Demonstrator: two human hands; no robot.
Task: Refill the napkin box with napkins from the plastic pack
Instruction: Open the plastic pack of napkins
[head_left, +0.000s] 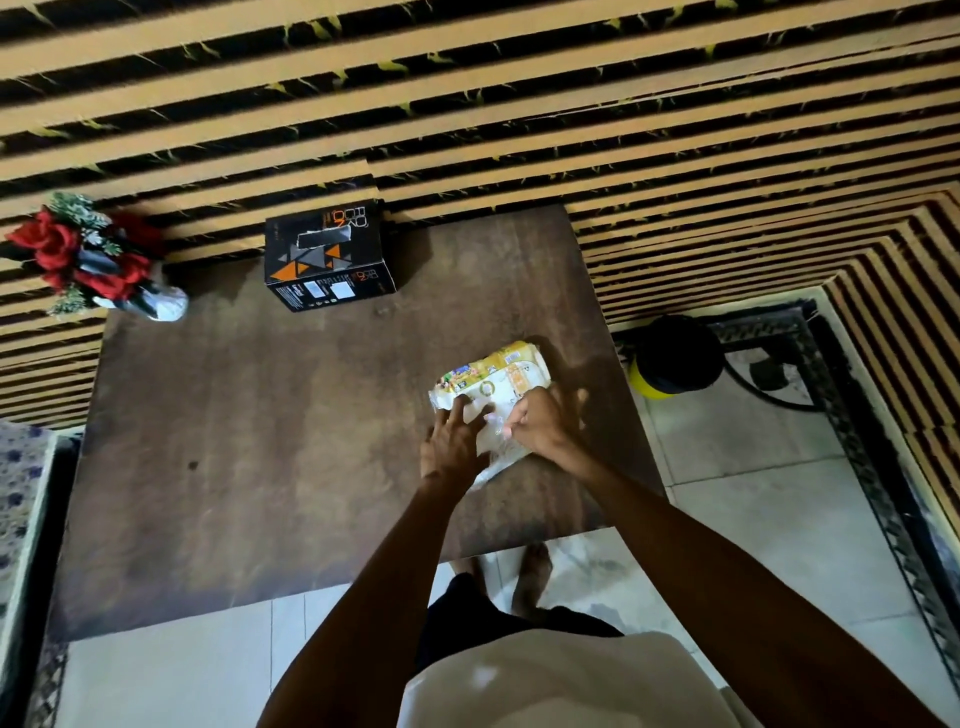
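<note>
Plastic pack (491, 387) worked on the tabletop (260, 441).
Left hand (452, 447) laid flat, fingers spread; right hand (540, 423) grip pinched on wrapper; napkin box (327, 254) well apart.

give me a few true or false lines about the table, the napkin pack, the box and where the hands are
1. Both hands are on the plastic pack. True: the left hand and right hand rest on its near end.
2. The black box stands beside the pack, touching it. False: it stands apart, at the far edge of the table by the wall.
3. Red flowers stand at the table's far left corner. True.
4. The pack lies inside the box. False: it lies on the table.
5. Napkins stick out of the box's top slot. False: none show there.
</note>
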